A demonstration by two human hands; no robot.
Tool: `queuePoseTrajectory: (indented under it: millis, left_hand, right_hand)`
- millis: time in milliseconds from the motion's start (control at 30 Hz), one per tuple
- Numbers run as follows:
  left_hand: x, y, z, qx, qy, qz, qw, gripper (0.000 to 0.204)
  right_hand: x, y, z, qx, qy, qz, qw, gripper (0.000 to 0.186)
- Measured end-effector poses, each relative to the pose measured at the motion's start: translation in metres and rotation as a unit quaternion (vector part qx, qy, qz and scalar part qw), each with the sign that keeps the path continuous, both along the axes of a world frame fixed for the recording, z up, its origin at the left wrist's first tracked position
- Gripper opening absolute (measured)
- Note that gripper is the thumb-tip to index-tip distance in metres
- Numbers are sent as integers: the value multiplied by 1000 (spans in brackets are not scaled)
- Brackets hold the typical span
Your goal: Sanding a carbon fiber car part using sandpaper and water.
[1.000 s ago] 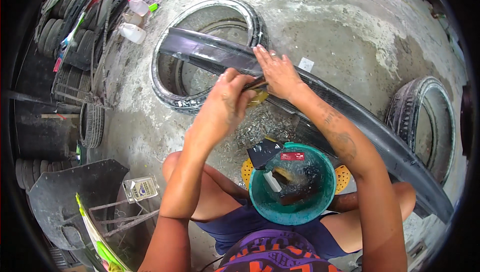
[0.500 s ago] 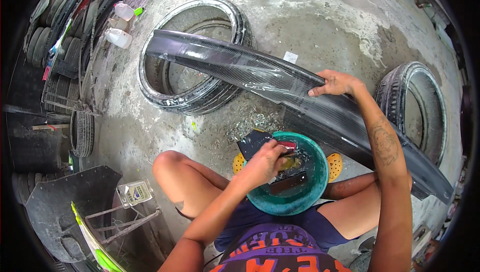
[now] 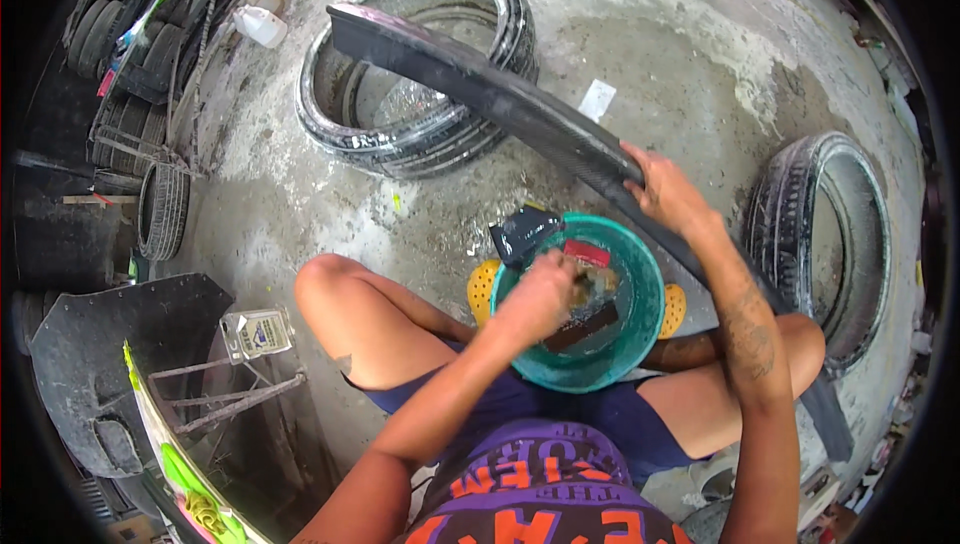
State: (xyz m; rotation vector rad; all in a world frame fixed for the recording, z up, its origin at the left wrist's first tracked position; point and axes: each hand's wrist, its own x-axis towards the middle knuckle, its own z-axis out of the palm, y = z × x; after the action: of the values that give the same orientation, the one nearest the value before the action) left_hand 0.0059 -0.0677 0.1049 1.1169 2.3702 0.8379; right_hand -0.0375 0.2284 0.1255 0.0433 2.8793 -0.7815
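My right hand (image 3: pixel 672 192) grips the edge of a long black carbon-fibre panel (image 3: pixel 520 104), which is tilted up with a narrow side showing. The panel's far end lies over a tyre lying flat (image 3: pixel 420 159). My left hand (image 3: pixel 545 296) is inside a green tub (image 3: pixel 655 294) of water between my legs. Its fingers are curled and slightly blurred; what they hold is not clear. Around them in the tub are a red block (image 3: pixel 587 252), a yellowish-brown lump (image 3: pixel 602 282) and a dark brown block (image 3: pixel 585 329). A wet black sheet (image 3: pixel 524 232) leans over the tub's left rim.
A second tyre (image 3: pixel 850 244) sits to the right, beside the panel's near end. Plastic jugs (image 3: pixel 262 26) stand far left. Black panels and a metal frame (image 3: pixel 225 384) are at my left. Yellow perforated footwear (image 3: pixel 674 311) flanks the tub. White paper (image 3: pixel 597 100) lies on the concrete.
The panel has been tipped up, from its broad face to a narrow side, by my right hand. My left hand has gone lower into the tub. The whole view has shifted somewhat.
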Motion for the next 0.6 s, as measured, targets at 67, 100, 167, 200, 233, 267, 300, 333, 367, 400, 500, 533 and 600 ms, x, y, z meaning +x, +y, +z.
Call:
queuePoseTrajectory:
  millis: [67, 100, 167, 200, 233, 267, 300, 333, 367, 400, 500, 533, 600]
  left_hand:
    - [-13, -23, 34, 119, -18, 50, 991, 26]
    - [-25, -33, 47, 105, 6, 50, 993, 28]
    - [-51, -48, 69, 169, -59, 103, 978, 26]
    - [-79, -40, 70, 293, 103, 50, 949, 23]
    - [-116, -46, 83, 182, 105, 78, 974, 23]
    - [-151, -35, 84, 210, 109, 110, 966, 26]
    - [-192, -21, 83, 230, 124, 129, 957, 28]
    - [-230, -9, 80, 254, 142, 144, 946, 29]
    - [-266, 3, 75, 247, 141, 209, 936, 30]
    - [-297, 13, 69, 226, 261, 162, 925, 31]
    - [-362, 49, 44, 199, 389, 95, 894, 32]
    - [-371, 55, 37, 175, 418, 72, 889, 32]
    - [-381, 66, 25, 118, 401, 59, 907, 32]
  right_hand:
    - [-4, 3, -3, -70, 47, 30, 996, 63]
    - [-6, 3, -5, -81, 65, 48, 993, 65]
    - [-9, -4, -10, -75, 24, 9, 997, 65]
    - [-8, -2, -10, -69, 1, 22, 997, 65]
    - [-10, -5, -10, -63, -15, 10, 998, 64]
    - [-11, -1, -8, -61, -26, 4, 998, 64]
    - [-11, 1, -8, -63, -31, -27, 997, 66]
    - [-14, 3, -5, -70, -29, -25, 997, 68]
    - [-19, 7, -4, -78, -53, -25, 995, 74]
    - [-22, 10, -3, -75, -71, -10, 995, 84]
    - [-29, 16, -7, -90, -93, 36, 991, 91]
    - [-30, 17, -7, -96, -100, 46, 989, 92]
    - [-30, 15, -8, -77, -96, 41, 991, 91]
